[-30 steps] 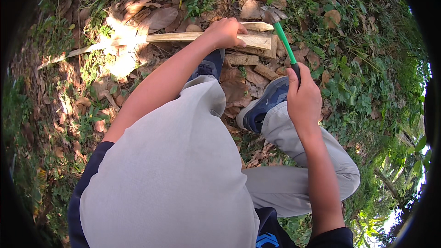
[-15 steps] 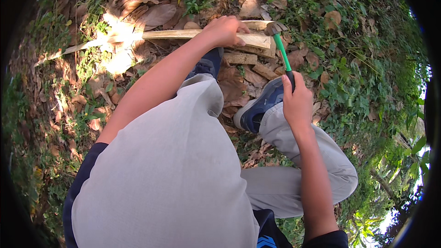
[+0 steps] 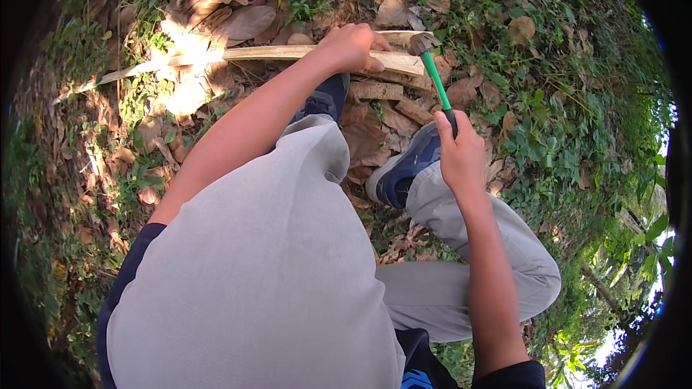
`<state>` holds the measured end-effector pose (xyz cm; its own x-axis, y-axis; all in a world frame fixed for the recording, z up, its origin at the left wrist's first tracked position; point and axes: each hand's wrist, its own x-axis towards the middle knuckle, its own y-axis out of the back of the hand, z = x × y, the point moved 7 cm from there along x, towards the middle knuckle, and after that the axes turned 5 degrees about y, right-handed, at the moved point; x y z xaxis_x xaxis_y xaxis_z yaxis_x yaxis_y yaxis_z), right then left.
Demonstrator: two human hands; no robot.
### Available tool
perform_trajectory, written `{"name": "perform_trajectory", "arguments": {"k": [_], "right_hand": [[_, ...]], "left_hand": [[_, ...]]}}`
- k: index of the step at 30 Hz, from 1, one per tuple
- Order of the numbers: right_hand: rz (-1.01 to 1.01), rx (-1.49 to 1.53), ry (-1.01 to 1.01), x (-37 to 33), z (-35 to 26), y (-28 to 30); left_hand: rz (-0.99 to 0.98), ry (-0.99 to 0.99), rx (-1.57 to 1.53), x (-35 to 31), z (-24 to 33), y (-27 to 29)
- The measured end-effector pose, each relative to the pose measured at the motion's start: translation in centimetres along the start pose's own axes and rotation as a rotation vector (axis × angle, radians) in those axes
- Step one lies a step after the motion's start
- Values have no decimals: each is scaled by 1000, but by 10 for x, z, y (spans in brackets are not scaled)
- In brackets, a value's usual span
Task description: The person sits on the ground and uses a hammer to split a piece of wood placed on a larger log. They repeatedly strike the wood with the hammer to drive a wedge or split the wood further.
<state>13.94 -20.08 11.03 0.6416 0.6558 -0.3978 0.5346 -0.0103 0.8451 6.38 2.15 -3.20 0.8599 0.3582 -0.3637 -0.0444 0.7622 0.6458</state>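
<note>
Long pale wooden plank [image 3: 267, 52] lies over leaf-littered ground [image 3: 249, 23], gripped near its right end by the left hand [image 3: 351, 49], while the right hand [image 3: 463, 153] clasps a green-and-black-handled metal hammer [image 3: 435, 79] just beside, seemingly for hammering, which calls for careful aim

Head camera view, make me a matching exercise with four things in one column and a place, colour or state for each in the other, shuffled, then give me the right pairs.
Things:
1. Hammer
2. Left hand
3. Right shoe
4. Trousers

Places, colours, states:
A. Gripping a long wooden strip
B. Pale grey
C. Held in the right hand
D. Mostly blue

Right pairs: 1-C, 2-A, 3-D, 4-B.
</note>
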Motion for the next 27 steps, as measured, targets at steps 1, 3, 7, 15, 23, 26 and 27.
{"name": "perform_trajectory", "arguments": {"k": [1, 3, 7, 15, 23, 26, 27], "right_hand": [[18, 33, 8, 0, -12, 10], [57, 100, 23, -1, -31, 27], [249, 155, 168, -3, -33, 39], [17, -40, -45, -1, 8, -1], [232, 119, 115, -3, -27, 28], [81, -7, 1, -2, 14, -9], [28, -35, -40, -1, 18, -18]], "left_hand": [[-13, 10, -5, 0, -2, 0], [-40, 28, -15, 1, -4, -1], [-2, -12, 18, 0, 3, 1], [-19, 5, 10, 0, 2, 1], [-19, 14, 15, 0, -1, -1], [-21, 1, 30, 2, 5, 0], [-21, 1, 39, 1, 4, 0]]}}
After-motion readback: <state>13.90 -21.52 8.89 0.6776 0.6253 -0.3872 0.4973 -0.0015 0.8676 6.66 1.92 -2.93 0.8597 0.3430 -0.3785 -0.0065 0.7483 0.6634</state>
